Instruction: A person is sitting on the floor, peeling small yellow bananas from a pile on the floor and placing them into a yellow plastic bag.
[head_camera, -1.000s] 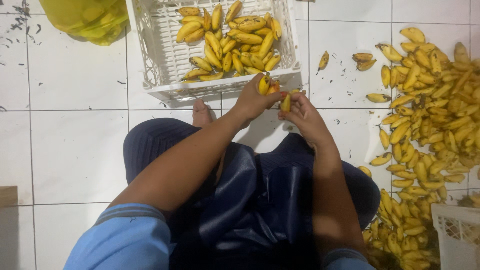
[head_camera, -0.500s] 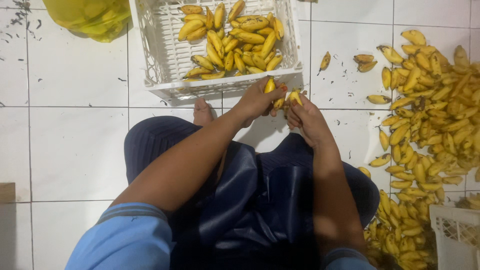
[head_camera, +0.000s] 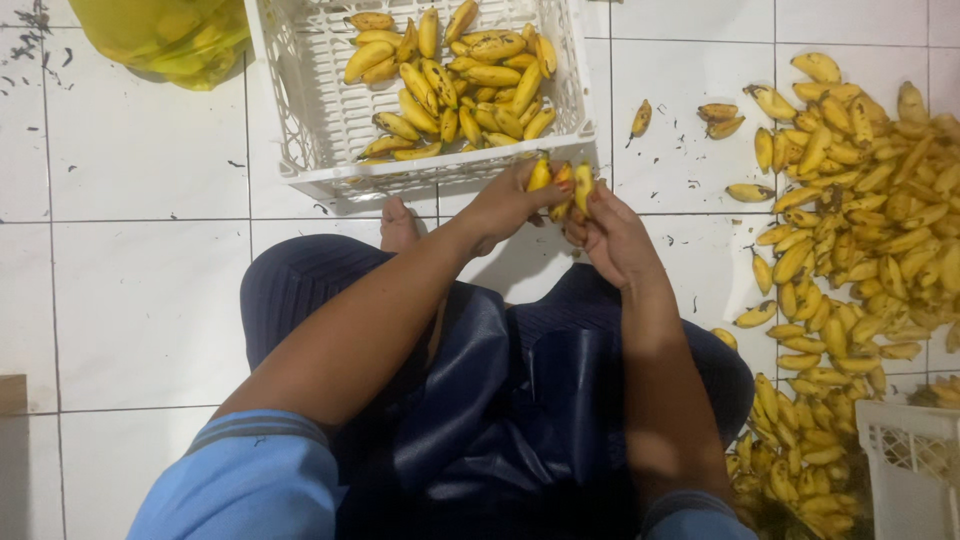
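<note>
Both hands together: left hand & right hand clamped on small bananas, just in front of white crate; banana pile at right on floor.

The bananas are a small bunch of short, plump fruits, yellow with some brown marks and dark tips. They are held up between the left hand and the right hand, just in front of the near rim of the white crate. Three fruits can be seen, standing almost upright, tips pointing up and away from the person. The left one lies against the left hand's fingers, the right one against the right hand's fingertips. The lower ends are hidden by the hands.
</note>
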